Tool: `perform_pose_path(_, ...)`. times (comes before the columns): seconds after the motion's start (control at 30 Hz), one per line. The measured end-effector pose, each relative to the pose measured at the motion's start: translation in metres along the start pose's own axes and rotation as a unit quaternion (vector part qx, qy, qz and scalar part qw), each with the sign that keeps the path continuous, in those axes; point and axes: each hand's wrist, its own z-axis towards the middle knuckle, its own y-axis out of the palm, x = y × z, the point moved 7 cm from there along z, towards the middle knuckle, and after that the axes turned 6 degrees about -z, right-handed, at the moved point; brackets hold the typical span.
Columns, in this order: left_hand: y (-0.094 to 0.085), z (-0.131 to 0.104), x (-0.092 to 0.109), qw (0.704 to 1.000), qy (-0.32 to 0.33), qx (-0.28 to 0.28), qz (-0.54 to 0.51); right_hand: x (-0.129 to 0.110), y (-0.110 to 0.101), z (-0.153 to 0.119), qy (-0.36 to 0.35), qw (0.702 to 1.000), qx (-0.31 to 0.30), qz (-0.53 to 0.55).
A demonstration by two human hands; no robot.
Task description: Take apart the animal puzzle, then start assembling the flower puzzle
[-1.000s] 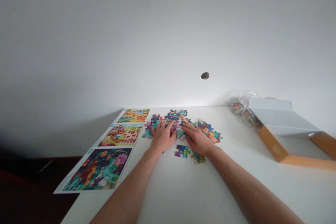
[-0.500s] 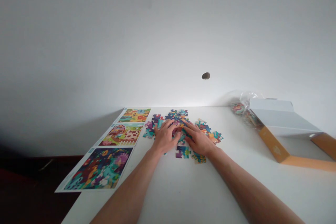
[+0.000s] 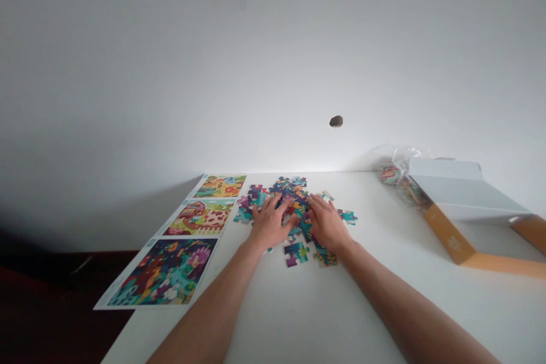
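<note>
Your left hand (image 3: pixel 269 222) and right hand (image 3: pixel 327 222) lie flat with fingers spread on the bumpy, knobby puzzle pieces (image 3: pixel 297 253). The bright, flat pieces sit under, between and around your hands, on the smooth white tabletop (image 3: pixel 273 318). Shiny paper pictures (image 3: pixel 164 273) lie to the left.

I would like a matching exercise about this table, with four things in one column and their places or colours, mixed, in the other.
1. printed pictures
2. box
3. hole
4. left hand

A. in the wall
B. among the puzzle pieces
C. orange outside, pale inside
D. along the table's left edge

1-D, 2-C, 3-A, 4-B
</note>
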Motion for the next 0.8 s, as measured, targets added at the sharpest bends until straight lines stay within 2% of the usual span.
perform_pose_path(0.07,-0.005,-0.001,0.007,0.999,0.029,-0.008,-0.012,0.023,-0.005,0.007,0.047,0.999,0.007,-0.011)
perform_pose_path(0.13,-0.008,-0.005,0.020,0.995,0.090,-0.034,-0.032,0.046,-0.002,0.010,0.088,0.996,-0.020,-0.018)
perform_pose_path(0.2,-0.006,-0.011,0.034,0.982,0.160,-0.086,-0.053,0.061,0.001,0.011,0.105,0.993,-0.039,-0.024)
perform_pose_path(0.27,-0.002,-0.016,0.042,0.968,0.201,-0.137,-0.066,0.068,0.002,0.011,0.108,0.993,-0.031,-0.032)
perform_pose_path(0.37,0.002,-0.018,0.042,0.965,0.200,-0.156,-0.067,0.070,-0.001,0.011,0.117,0.992,-0.001,-0.040)
perform_pose_path(0.57,-0.005,-0.016,0.036,0.977,0.172,-0.105,-0.063,0.071,-0.005,0.010,0.131,0.991,-0.010,-0.025)
perform_pose_path(0.7,0.000,-0.022,0.046,0.962,0.207,-0.157,-0.080,0.076,-0.005,0.010,0.136,0.990,-0.013,-0.024)
perform_pose_path(0.8,0.003,-0.022,0.045,0.963,0.195,-0.167,-0.078,0.077,0.001,0.011,0.121,0.991,-0.044,-0.028)
